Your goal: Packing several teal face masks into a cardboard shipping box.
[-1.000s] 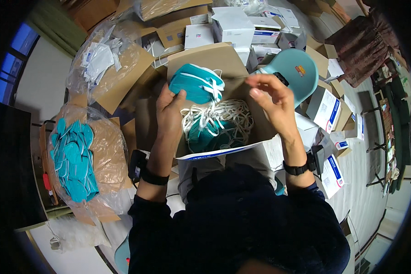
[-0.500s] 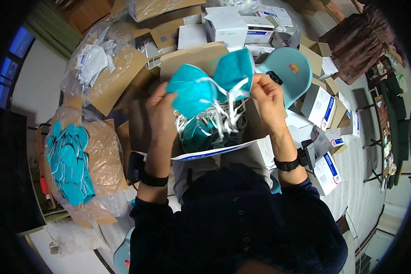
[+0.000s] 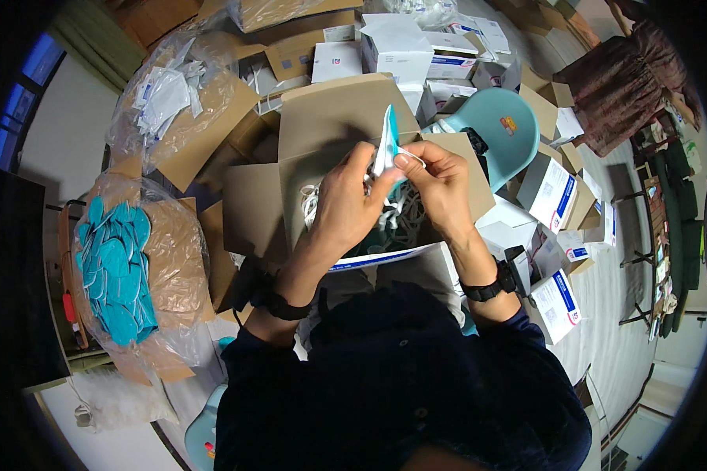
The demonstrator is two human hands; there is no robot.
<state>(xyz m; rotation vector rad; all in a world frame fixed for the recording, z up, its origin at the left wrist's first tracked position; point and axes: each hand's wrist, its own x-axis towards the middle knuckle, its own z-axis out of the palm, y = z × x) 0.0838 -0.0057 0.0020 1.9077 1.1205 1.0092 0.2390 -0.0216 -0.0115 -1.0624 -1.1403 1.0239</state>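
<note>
A teal and white face mask (image 3: pixel 390 133) stands nearly edge-on between my hands, above the open box. My left hand (image 3: pixel 346 195) is closed on its lower left side. The fingers of my right hand (image 3: pixel 440 179) pinch its lower right side, where a white strap crosses the thumb. Whether one mask or two are pressed together here I cannot tell. Below, a cardboard box (image 3: pixel 334 111) with spread flaps stands at my lap and contains a tangle of white mask straps (image 3: pixel 401 216) with some teal showing under them. My wrists and forearms hide part of the box.
At the left, a plastic-lined carton (image 3: pixel 184 271) carries a heap of flat teal masks (image 3: pixel 118 271). Behind it, a clear bag (image 3: pixel 169 98) contains white packets. Several white boxes (image 3: pixel 397 51) crowd the back and right. A light blue chair (image 3: pixel 499 129) stands beyond my right hand.
My hands have come together from either side of the box. The two masks, held apart before, have been brought together and turned edge-on.
</note>
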